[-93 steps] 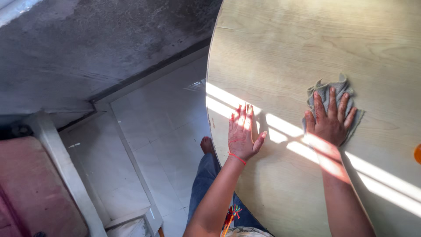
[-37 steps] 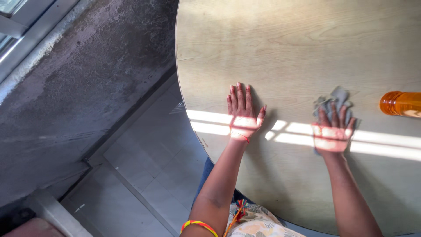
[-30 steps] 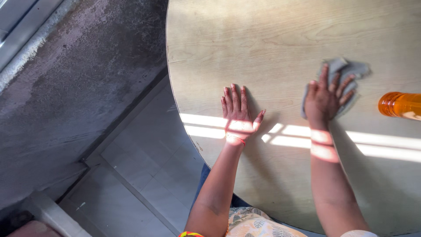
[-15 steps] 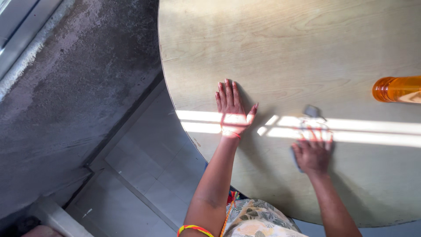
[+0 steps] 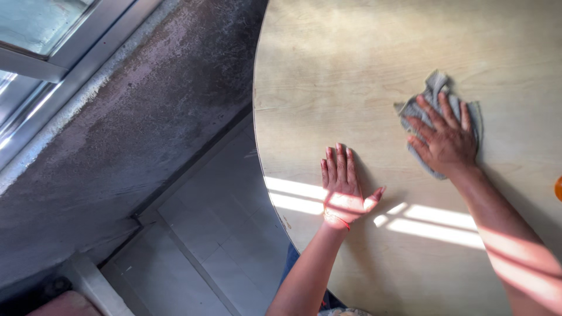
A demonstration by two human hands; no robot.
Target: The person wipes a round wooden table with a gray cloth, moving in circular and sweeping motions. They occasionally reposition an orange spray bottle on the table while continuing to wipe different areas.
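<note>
My right hand (image 5: 448, 140) lies flat with spread fingers on a crumpled grey cloth (image 5: 435, 85), pressing it onto the round light-wood table (image 5: 351, 70). The cloth sticks out past my fingertips and beside my palm. My left hand (image 5: 344, 187) rests palm down on the bare tabletop near the table's left edge, fingers together and thumb out, holding nothing. A red thread circles the left wrist. Stripes of sunlight cross the table, my left hand and my right forearm.
An orange bottle (image 5: 558, 188) shows only as a sliver at the right edge. Left of the table are a dark stained wall (image 5: 146, 123), a window frame (image 5: 52, 47) at top left, and a pale tiled floor (image 5: 222, 234) below.
My right hand has slid the cloth away from me and to the right, from the sunlit stripe up into the shade. The left hand stays planted. The view has shifted, so the orange bottle is nearly out of frame.
</note>
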